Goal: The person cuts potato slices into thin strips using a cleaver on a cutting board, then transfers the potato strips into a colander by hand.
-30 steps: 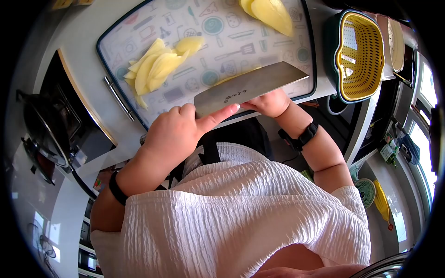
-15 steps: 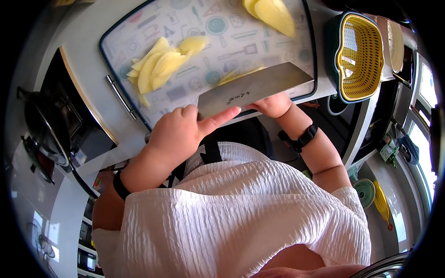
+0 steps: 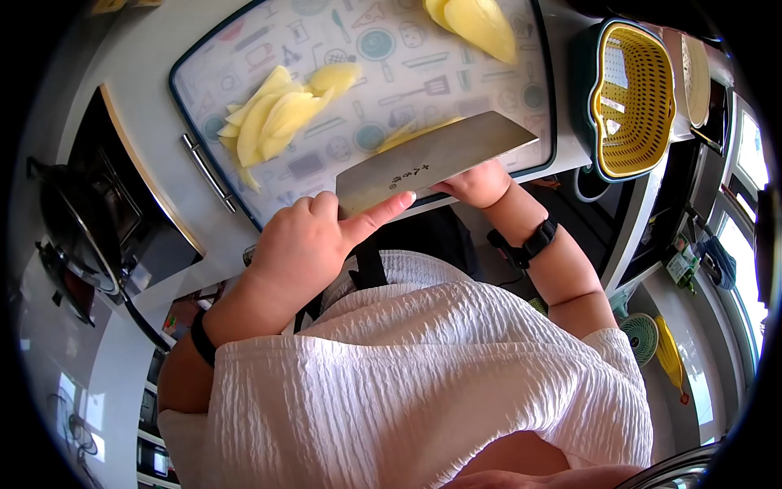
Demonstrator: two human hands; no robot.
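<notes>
My left hand [image 3: 300, 244] is closed round the handle end of a broad cleaver [image 3: 436, 161], its index finger stretched along the blade. The blade tilts over the near edge of a patterned cutting board [image 3: 407, 85]. Behind it, my right hand [image 3: 482, 184] is partly hidden; its visible fingers are curled, and what they hold does not show. Thin pale-yellow slices [image 3: 417, 133], which look like potato, stick out past the blade's far side. A pile of similar slices [image 3: 281, 114] lies on the board's left, and a larger yellow piece [image 3: 481, 31] at its far right.
Right of the board stands a yellow perforated basket [image 3: 635, 102] in a dark green outer bowl. A metal board handle [image 3: 208, 173] is on the left edge. Further left are a black hob [image 3: 122, 179] and a dark pan [image 3: 73, 216].
My left hand and the cleaver have shifted slightly left. My right hand has stayed nearly in place behind the blade, and the slices look the same.
</notes>
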